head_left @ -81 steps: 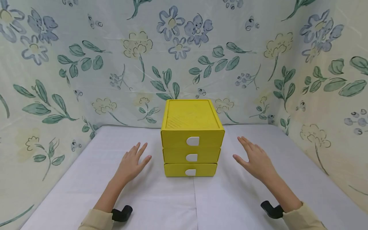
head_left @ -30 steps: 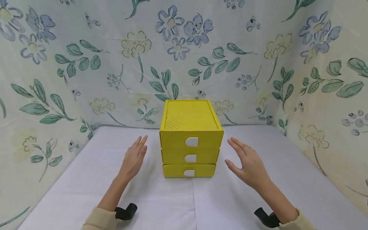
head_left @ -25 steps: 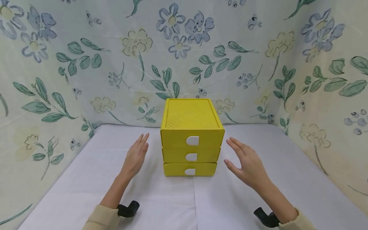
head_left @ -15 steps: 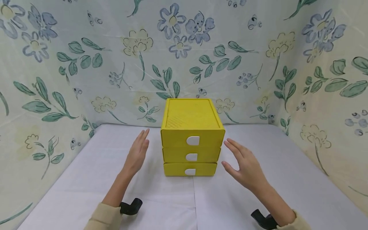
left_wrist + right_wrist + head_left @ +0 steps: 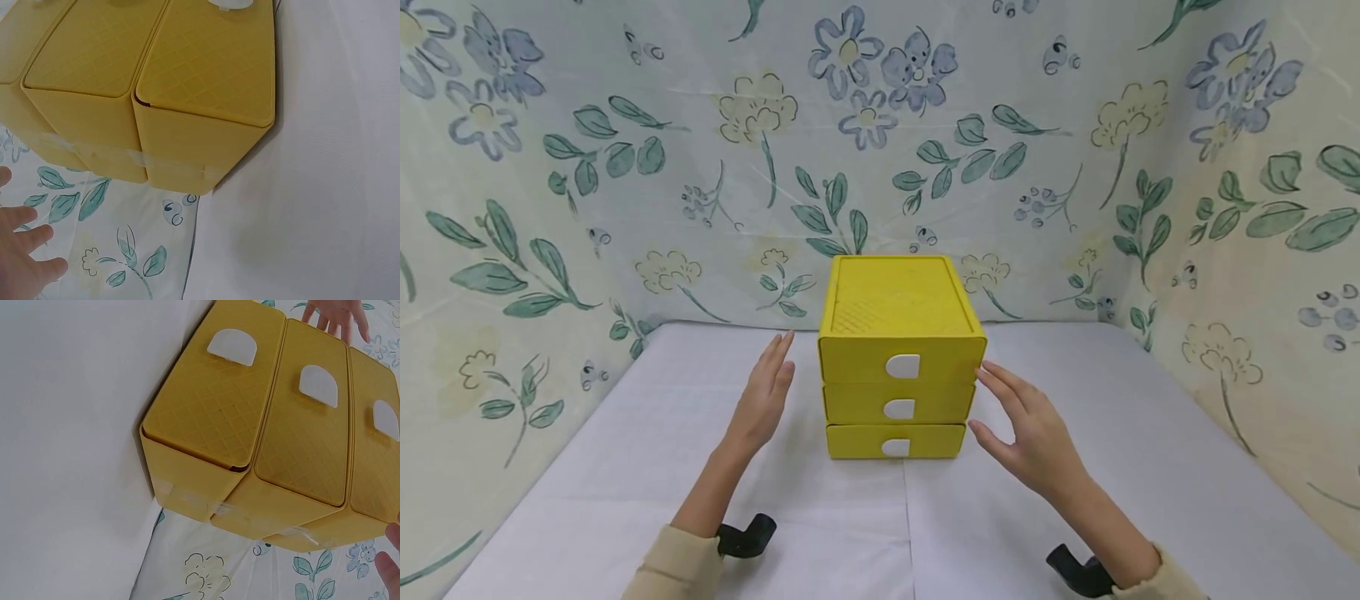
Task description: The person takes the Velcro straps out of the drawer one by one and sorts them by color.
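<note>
Head view: from above and before the yellow drawer unit (image 5: 880, 362), facing forward and down; farthest of three, unit centred. Left wrist view: close, sideways; unit's front and left side, upper left. Right wrist view: close, sideways; front and right side, upper right. Common to all: part of the front.

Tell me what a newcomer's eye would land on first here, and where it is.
The bright yellow drawer unit would likely catch the eye first, standing mid-view on the white cloth with three white handles down its front. Next come the left hand and right hand, one on either side of it. Behind hangs a floral backdrop.
</note>
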The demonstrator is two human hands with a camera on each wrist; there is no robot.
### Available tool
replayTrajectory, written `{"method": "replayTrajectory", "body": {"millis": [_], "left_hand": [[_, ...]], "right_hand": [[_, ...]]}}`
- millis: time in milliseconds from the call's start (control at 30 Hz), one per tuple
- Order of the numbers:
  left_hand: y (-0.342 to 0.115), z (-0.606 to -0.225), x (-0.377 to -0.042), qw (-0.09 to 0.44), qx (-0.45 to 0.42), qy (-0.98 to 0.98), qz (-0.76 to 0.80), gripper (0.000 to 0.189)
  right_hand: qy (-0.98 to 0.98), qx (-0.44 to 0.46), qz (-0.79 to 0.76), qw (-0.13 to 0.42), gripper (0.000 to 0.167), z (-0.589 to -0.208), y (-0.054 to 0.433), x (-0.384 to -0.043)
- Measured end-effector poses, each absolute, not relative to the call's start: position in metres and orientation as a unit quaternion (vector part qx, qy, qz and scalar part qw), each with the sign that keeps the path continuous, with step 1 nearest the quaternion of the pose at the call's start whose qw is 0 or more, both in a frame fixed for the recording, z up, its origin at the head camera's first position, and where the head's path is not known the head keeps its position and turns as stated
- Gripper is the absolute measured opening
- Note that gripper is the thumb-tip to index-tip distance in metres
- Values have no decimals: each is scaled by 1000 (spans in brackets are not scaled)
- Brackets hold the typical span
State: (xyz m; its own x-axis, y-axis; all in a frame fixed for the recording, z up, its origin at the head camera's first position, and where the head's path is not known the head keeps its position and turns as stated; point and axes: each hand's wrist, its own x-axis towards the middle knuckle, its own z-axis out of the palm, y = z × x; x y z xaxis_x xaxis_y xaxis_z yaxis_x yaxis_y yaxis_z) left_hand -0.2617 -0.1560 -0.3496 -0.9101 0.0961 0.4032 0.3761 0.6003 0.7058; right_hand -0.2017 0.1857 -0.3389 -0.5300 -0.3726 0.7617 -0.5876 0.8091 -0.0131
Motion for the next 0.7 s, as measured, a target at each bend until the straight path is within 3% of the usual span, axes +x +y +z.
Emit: {"method": "replayTrajectory", "body": {"millis": [700], "left_hand": [[-149, -339, -262, 165, -164, -839, -493, 55]], "right_hand": [[-856, 298, 158, 392, 61, -334, 168, -205]]}}
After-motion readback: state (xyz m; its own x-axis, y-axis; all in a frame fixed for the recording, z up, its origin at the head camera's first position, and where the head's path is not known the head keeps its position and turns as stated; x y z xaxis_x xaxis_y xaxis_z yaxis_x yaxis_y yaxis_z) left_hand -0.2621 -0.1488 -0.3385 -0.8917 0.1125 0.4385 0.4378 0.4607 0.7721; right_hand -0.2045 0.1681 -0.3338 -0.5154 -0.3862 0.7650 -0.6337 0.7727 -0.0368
